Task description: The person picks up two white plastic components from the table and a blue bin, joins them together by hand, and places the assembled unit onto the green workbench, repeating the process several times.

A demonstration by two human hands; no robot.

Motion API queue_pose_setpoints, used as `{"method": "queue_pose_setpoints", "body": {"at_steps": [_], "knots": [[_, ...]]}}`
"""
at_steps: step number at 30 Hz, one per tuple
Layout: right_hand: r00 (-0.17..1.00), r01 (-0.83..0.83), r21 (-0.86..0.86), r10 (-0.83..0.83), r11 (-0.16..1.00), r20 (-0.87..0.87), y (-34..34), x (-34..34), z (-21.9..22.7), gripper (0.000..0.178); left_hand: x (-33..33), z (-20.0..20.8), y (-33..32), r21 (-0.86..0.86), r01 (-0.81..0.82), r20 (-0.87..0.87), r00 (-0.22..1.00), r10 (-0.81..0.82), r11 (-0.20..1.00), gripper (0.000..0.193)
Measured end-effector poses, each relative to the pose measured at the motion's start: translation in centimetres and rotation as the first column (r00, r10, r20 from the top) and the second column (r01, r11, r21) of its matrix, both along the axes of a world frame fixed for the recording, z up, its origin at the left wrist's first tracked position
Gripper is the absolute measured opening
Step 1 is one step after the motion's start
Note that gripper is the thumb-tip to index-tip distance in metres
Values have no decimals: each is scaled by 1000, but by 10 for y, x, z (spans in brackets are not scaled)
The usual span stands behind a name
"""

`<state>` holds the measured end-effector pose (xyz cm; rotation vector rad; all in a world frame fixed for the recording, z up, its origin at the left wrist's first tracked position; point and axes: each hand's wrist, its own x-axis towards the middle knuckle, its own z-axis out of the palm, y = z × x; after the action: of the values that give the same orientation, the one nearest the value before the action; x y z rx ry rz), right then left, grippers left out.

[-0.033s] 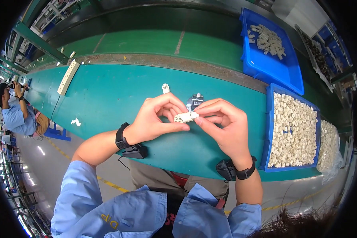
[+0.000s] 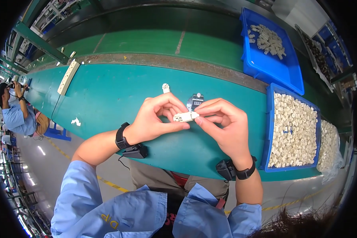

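Observation:
Between my two hands is a small cream plastic part [image 2: 183, 117] with slots, lying nearly level above the green table. My left hand [image 2: 158, 117] pinches its slotted end between thumb and fingers. The fingertips of my right hand [image 2: 222, 119] close on its narrower right end, so that tip is partly covered. Just beyond my fingers stands a tally counter [image 2: 196, 101] with a dark display, partly hidden by my right hand. Another cream plastic part [image 2: 166, 87] lies on the table past my left hand.
A blue bin [image 2: 267, 158] full of small cream pieces stands on the right, beside a clear bag [image 2: 330, 146] of similar pieces. Behind it, another blue bin [image 2: 261, 65] holds cream parts. A power strip [image 2: 68, 77] lies far left; a person [image 2: 22, 111] sits beyond.

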<state>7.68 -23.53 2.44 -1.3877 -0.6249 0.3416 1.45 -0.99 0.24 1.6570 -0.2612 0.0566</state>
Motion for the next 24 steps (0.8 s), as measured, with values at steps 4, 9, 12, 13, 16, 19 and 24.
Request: {"method": "queue_pose_setpoints", "body": {"at_steps": [4,9,12,13,16,19,24], "knots": [[1000,9,-10,-9,1000,24,0,1,-1,16,-2,-4,2,16,-25,31,999,24,1000,34],[998,10,35,-8,999,-55,2,-2,0,15,-2,-5,3,51,-33,85,996,29,998,33],[997,12,36,-9,999,-74,2,-2,-1,15,-2,-4,2,40,-33,109,994,28,999,31],[997,12,36,-9,999,-74,2,-3,-1,15,-2,-3,2,40,-33,108,994,29,999,31],[996,8,40,-4,999,-87,1,-3,-3,15,-2,-2,2,73,-43,151,988,32,996,30],[985,-7,69,19,998,-169,1,-4,-3,17,-2,-2,4,113,-44,177,984,24,993,30],[983,-13,86,29,996,-182,3,-5,-5,17,-4,-4,4,107,-53,179,983,33,993,30]]}}
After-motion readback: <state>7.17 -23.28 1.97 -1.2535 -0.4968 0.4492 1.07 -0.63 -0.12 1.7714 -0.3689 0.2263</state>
